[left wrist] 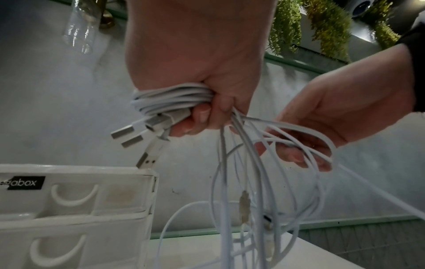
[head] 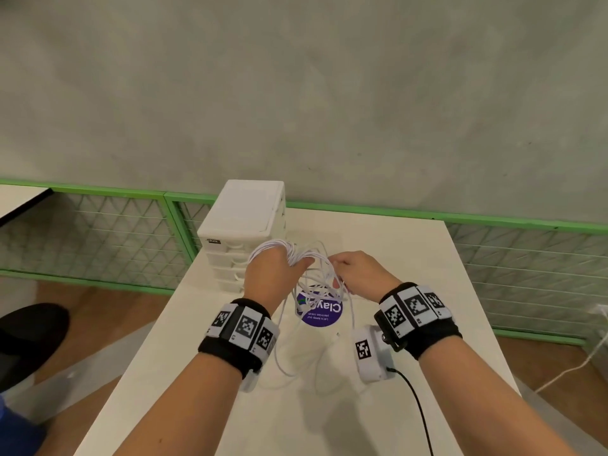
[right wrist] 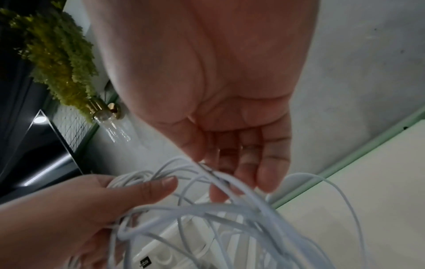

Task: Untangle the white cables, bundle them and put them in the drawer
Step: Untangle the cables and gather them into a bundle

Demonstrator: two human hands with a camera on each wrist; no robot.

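Presently: left hand (head: 274,269) clenched on coiled white cables (left wrist: 170,99), above the surface (head: 197,373) | right hand (head: 357,273) pinches loose strands | cables likely light, limp, snag-prone; grip at coil | drawer unit (head: 243,232) beside, drawers closed

The cables (head: 297,255) are white, their plug ends (left wrist: 128,135) silver-grey metal. The drawer unit (head: 245,222) is white too, with a small black label (left wrist: 24,183) lettered in white. The worktop (head: 204,373) is off-white and carries a round purple sticker (head: 324,314) with white writing. Both wrists wear black bands (head: 237,337) with white tiles printed in black-and-white square codes — a white block (head: 370,353) by the right wrist bears the same pattern. Behind, a grey wall (head: 296,93), bright green railing frames (head: 108,190) around pale criss-cross mesh, and a brown floor (head: 92,311).
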